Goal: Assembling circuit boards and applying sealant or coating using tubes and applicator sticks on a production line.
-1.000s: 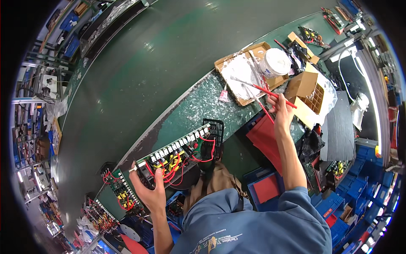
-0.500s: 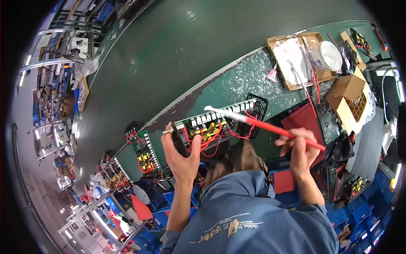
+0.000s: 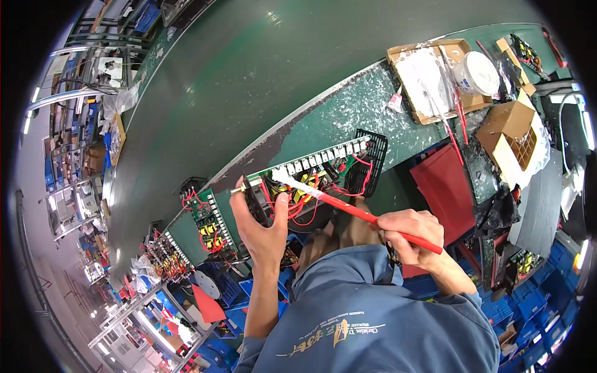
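A long green circuit board (image 3: pixel 329 155) lies at a slant on the bench, with a row of white-coated parts along its far edge and red wires and yellow-wrapped coils on its near side. My left hand (image 3: pixel 261 233) grips the black end panel (image 3: pixel 255 202) at its left end, thumb on one side and fingers on the other. In my right hand (image 3: pixel 413 235) is a red-handled brush (image 3: pixel 348 209), its white-coated tip on the leftmost parts of the row. A black slotted panel (image 3: pixel 375 158) stands at the board's right end.
More circuit boards (image 3: pixel 211 221) line the bench to the left. Farther right are a cardboard tray (image 3: pixel 404 65) smeared with white paste, a white tub (image 3: pixel 477 73), an opened carton (image 3: pixel 507 124) and red sheets (image 3: pixel 441 189). A wide green belt (image 3: pixel 249 87) runs beyond the bench.
My right hand has moved left and slightly down, bringing the brush tip from above the middle of the row to its left end. My left hand keeps its grip.
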`<state>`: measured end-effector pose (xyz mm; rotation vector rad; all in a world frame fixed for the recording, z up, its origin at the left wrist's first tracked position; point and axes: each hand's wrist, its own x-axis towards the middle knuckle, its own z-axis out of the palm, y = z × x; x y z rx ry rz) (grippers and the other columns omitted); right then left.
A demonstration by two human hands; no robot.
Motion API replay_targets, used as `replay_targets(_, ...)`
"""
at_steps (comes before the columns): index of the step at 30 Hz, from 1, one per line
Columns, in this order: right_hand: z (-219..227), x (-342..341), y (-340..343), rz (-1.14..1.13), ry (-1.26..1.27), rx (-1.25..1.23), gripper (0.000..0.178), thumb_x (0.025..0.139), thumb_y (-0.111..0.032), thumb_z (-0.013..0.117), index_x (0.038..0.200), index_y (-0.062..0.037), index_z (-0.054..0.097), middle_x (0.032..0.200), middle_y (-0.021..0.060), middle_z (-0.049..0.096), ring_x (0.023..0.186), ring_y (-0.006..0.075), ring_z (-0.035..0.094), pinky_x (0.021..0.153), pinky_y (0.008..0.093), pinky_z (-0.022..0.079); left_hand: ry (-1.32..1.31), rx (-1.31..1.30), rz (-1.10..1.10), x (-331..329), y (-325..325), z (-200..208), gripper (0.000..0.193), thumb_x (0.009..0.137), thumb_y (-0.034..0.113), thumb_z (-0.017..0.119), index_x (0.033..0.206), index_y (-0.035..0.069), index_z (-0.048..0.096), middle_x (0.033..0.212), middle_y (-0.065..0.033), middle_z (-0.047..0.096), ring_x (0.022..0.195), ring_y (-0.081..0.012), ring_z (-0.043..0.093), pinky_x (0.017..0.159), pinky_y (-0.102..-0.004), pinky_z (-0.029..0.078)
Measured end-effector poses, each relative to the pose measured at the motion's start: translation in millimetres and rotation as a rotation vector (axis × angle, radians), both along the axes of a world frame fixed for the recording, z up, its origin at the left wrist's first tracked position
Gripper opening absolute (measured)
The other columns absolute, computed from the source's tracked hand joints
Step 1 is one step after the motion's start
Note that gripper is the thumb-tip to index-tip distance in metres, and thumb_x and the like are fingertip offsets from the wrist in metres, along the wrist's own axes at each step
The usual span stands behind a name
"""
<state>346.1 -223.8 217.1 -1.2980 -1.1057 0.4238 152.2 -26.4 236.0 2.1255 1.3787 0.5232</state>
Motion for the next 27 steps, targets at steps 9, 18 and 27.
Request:
replay_targets(9,10,2,-3,0.008,0.001,-0.03,0.02,0.086,0.002,0.069,0.106,0.0031,0.069,0.095,0.0144,0.076,0.076,0.0244,0.075,0.061,0.0289,0.059,0.015,-0.036,-0.027,-1,0,3,0.074,0.083,0.016,0.081,0.143,-0.004,0.042,0.119,-0.0162,0.054,0.108,-0.0279,0.06,0.094,-0.0378,0.049)
replay_targets(18,-16,42,-18,-0.705,0.562,-0.023,0.033,0.108,-0.026,0.053,0.121,0.0031,0.061,0.097,0.0159,0.072,0.081,0.0177,0.073,0.05,0.0229,0.051,0.095,0.011,-0.3,-21,18,3,0.092,0.073,0.012,0.08,0.151,-0.004,0.034,0.119,-0.0178,0.053,0.111,-0.0299,0.058,0.096,-0.0399,0.048)
replay_targets(27,-106,147,-26,-0.92,0.431,-0.244,0.031,0.105,-0.022,0.059,0.125,0.0,0.066,0.106,0.0115,0.074,0.086,0.0124,0.07,0.057,0.0223,0.051,0.174,-0.222,-0.258,-77,22,-1,0.102,0.074,0.008,0.069,0.16,-0.003,0.014,0.149,-0.022,0.043,0.133,-0.0289,0.048,0.113,-0.0357,0.038)
